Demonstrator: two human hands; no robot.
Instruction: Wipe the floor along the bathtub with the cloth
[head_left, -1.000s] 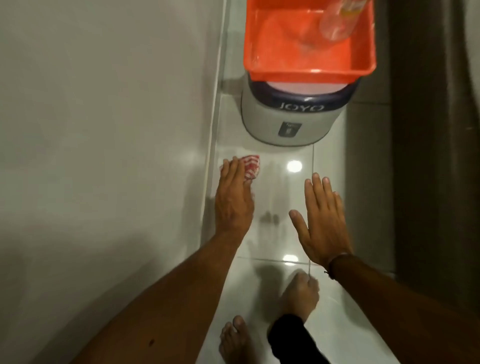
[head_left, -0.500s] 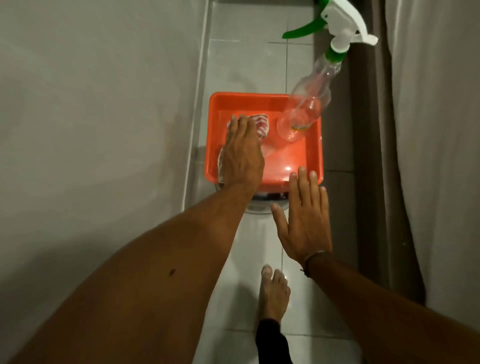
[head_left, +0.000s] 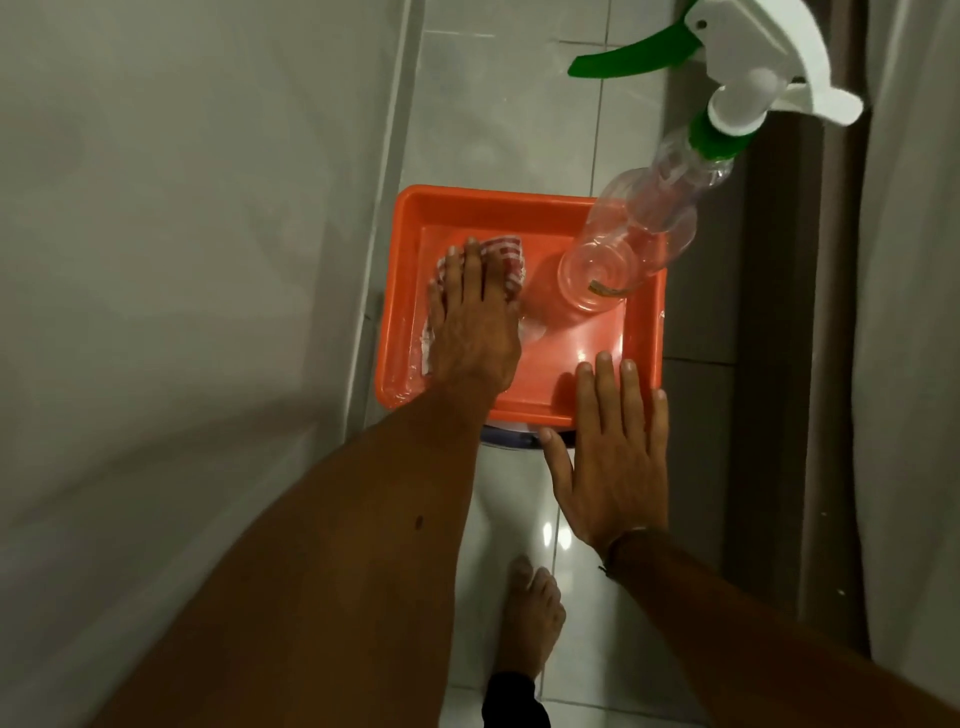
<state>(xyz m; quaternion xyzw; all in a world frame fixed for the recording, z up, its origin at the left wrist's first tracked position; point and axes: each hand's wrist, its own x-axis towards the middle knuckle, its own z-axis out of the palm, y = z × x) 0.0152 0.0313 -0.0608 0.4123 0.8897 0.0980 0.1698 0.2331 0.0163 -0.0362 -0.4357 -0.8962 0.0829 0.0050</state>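
Presently, cloth: a red-and-white checked fabric cloth (head_left: 506, 260) is seen inside the orange rectangular plastic basin (head_left: 519, 208), at its left side, mostly covered by a hand
Left hand: the left hand (head_left: 475, 322) is laid flat over the cloth with fingers extended and close together; the cloth is pressed under the palm rather than pinched, and whether any fold is gripped beneath cannot be told
Right hand: the right hand (head_left: 610, 457) is held open and empty, fingers spread, its fingertips over the near rim of the basin; contact with the rim cannot be confirmed
Judged purpose, left: the cloth is probably being set down or wetted in the basin, since a thin wet sheen is visible on the basin bottom
Judged purpose, right: the open palm is likely kept low for balance or to steady the basin
Basin support: the basin is perched on a grey rounded container (head_left: 511, 439), only a sliver of which shows beneath the near edge
Spray bottle: a clear plastic spray bottle with white head and green trigger (head_left: 644, 228) is stood tilted in the right part of the basin, nearly empty, apart from the cloth
Bathtub: the pale smooth bathtub wall (head_left: 182, 260) fills the left of the view
Floor: the glossy white tiled floor (head_left: 519, 104) runs as a narrow strip between tub and basin
Task status: no cloth is on the floor, so wiping is judged paused or finished
Risk: the raised basin could be tipped by downward pressure
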